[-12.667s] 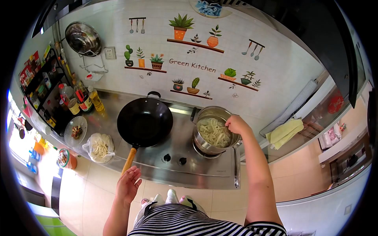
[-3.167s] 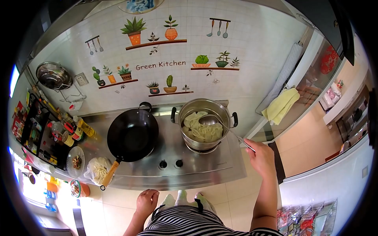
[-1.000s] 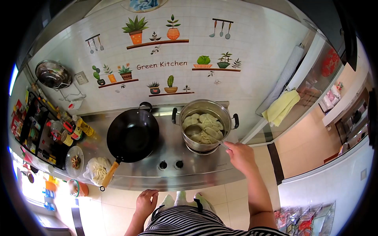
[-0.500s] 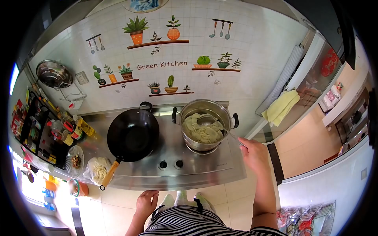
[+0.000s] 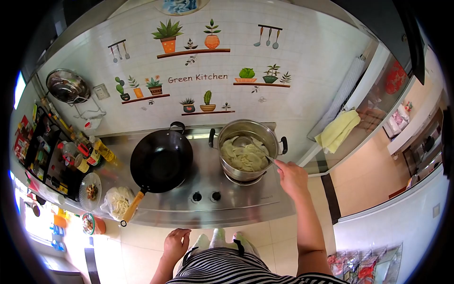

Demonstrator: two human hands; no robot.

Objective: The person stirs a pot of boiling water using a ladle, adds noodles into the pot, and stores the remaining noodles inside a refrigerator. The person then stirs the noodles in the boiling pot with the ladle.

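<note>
Right hand: grips ladle handle, bowl in pot
Left hand: loosely curled, empty, at waist
Wok: beside pot

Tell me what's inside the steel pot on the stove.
The steel pot holds pale, flat dough pieces lying in liquid, plus the bowl of a ladle whose handle the right hand grips. Whatever lies beneath the top layer is hidden.
</note>
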